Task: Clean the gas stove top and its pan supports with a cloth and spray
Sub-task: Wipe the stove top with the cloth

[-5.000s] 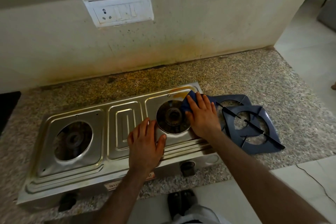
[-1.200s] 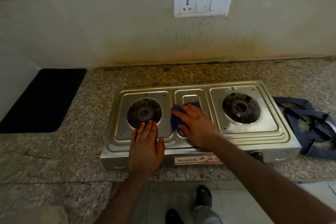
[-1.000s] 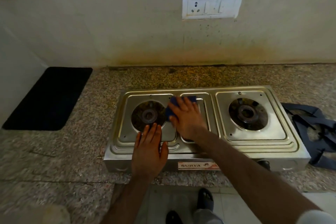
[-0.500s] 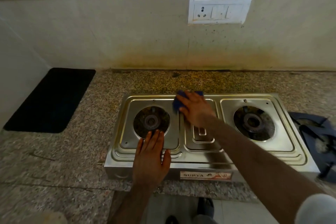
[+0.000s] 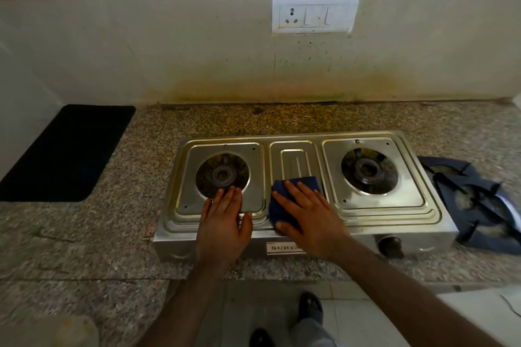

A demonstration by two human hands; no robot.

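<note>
**Desk:** What's in frame?

**Photographer:** A person wipes a two-burner gas stove top [image 5: 389, 215] on a granite counter [image 5: 112, 234]. The right hand [image 5: 307, 214] lies on a blue cloth [image 5: 300, 182] at the stove's centre strip, toward its front edge. Its grip is spread, fingers straight, pressing rather than pinching. The left hand [image 5: 224, 220] rests palm-down on the stove's front left, grip flat with fingers together, fingertips at the rim of the left burner [image 5: 222, 175] well.

**Desk:** And the pan supports [image 5: 479, 205]?

**Photographer:** Stacked on the counter just off the stove's right end, apart from both hands. I can make out no spray bottle.

**Desk:** What could go wrong?

**Photographer:** My reading: the stove sits close to the counter's front edge, so a hard stroke toward the body could drag it if the bracing hand lifts. The right forearm is near the stove's front knob [image 5: 390, 245], and a knock there could open the gas. The cloth might also catch on the pressed ridges.
</note>
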